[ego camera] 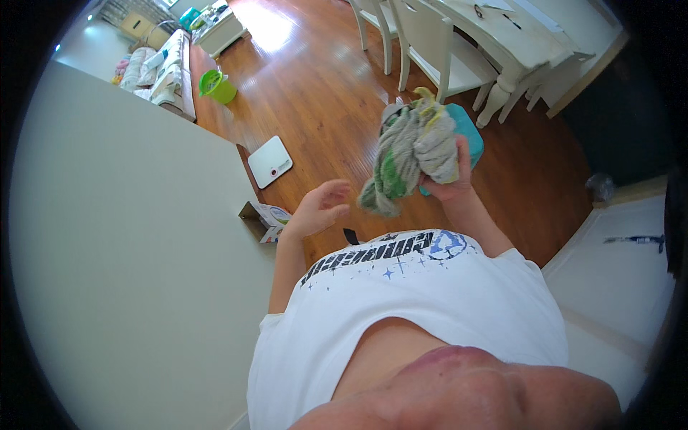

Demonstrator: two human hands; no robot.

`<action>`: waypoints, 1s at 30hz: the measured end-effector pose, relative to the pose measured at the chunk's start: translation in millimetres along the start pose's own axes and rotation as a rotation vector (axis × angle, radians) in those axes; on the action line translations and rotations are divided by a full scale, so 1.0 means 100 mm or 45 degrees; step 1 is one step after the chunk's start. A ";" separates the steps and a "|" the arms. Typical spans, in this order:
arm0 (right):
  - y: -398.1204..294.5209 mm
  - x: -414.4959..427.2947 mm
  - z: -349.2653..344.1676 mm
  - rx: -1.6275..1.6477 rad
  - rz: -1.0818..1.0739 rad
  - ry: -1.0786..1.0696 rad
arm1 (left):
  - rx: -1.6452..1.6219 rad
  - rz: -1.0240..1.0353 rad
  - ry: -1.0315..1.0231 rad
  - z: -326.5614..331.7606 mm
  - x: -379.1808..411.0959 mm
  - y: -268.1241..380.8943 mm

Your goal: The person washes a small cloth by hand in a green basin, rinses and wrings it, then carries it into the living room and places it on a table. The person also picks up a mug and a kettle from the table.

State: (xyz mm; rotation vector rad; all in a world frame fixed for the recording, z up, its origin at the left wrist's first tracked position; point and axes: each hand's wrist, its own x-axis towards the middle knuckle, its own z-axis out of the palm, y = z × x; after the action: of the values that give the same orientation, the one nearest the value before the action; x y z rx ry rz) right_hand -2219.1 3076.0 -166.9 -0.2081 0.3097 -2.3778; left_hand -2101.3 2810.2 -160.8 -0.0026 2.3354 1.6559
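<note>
My right hand (451, 180) grips a bunched grey cloth (400, 153) with green patches and yellow edging, out in front of my chest. The cloth's lower end hangs toward the left. Behind the cloth and the fingers shows part of a teal plastic object (468, 131); most of it is hidden, and I cannot tell whether it touches the hand. To the left of the cloth, my left hand (321, 208) is raised with nothing in it. Its fingers are curved, slightly blurred and apart from the cloth.
A white bathroom scale (270, 162) lies on the wooden floor (317, 115) by the wall. Nearer stands an open cardboard box (263, 221). A lime-green bucket (217, 87) is farther off, near a sofa (169, 75). White chairs (430, 48) and a table (516, 40) stand ahead right.
</note>
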 end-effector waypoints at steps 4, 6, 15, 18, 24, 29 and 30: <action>0.21 0.53 -0.01 0.042 0.217 0.035 | -0.519 0.088 0.104 0.03 0.38 0.13; 0.27 0.86 -0.04 -0.015 0.304 -0.016 | -0.539 0.006 0.115 -0.03 0.58 0.10; 0.12 2.49 -0.03 -0.184 0.282 0.168 | -0.635 0.084 0.254 -1.41 1.54 -0.12; 0.12 2.96 -0.12 -0.199 0.300 0.171 | -0.564 0.152 0.254 -1.92 1.80 -0.08; 0.09 3.76 -0.17 -0.197 0.277 0.348 | -0.824 0.163 0.329 -2.65 2.32 -0.09; -0.22 4.51 -0.40 -0.155 0.281 0.069 | -1.071 0.157 0.342 -2.95 2.93 -0.19; -0.29 4.71 -0.41 -0.158 0.268 0.046 | -1.094 0.147 0.352 -3.04 3.08 -0.17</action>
State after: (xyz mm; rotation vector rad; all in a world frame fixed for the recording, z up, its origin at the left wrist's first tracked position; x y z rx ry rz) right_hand -2590.5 2782.4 -169.0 -0.1814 0.4735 -2.1582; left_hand -2462.2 2571.7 -153.3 -0.2853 1.6068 2.7203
